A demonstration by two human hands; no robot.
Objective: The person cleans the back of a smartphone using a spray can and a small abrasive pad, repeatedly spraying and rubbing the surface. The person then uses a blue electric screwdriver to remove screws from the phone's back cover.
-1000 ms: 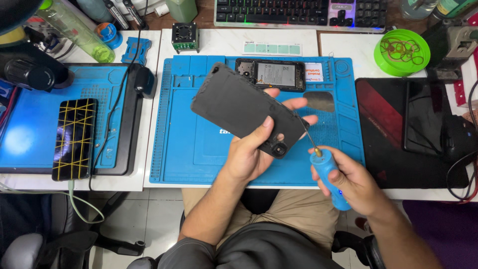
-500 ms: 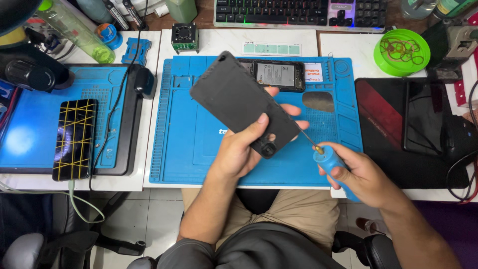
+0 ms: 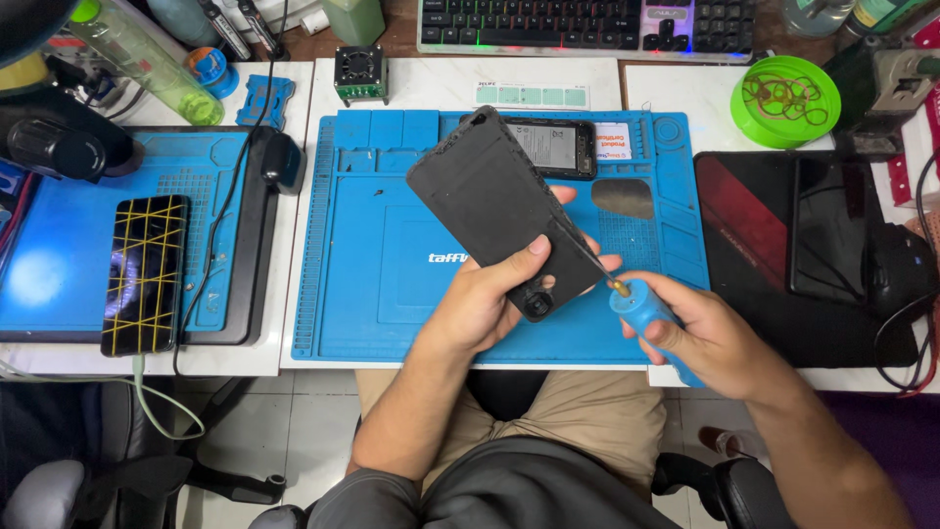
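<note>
1. blue work mat point(image 3: 372, 323) covers the cluttered desk.
2. left hand point(image 3: 485, 304) grips the dark phone point(image 3: 499, 211), now raised and tilted over the mat.
3. right hand point(image 3: 710, 333), closed around the blue screwdriver point(image 3: 651, 318), has brought its tip to the phone's edge.

- White workbench point(image 3: 431, 88) carrying a blue repair mat point(image 3: 372, 245)
- Green bowl point(image 3: 783, 103), keyboard point(image 3: 587, 24), black pad point(image 3: 774, 235) alongside

Single head-mounted view, looking steeply down.
Close above blue work mat point(image 3: 372, 294); keyboard point(image 3: 587, 24) along top edge, lap at bottom centre.
</note>
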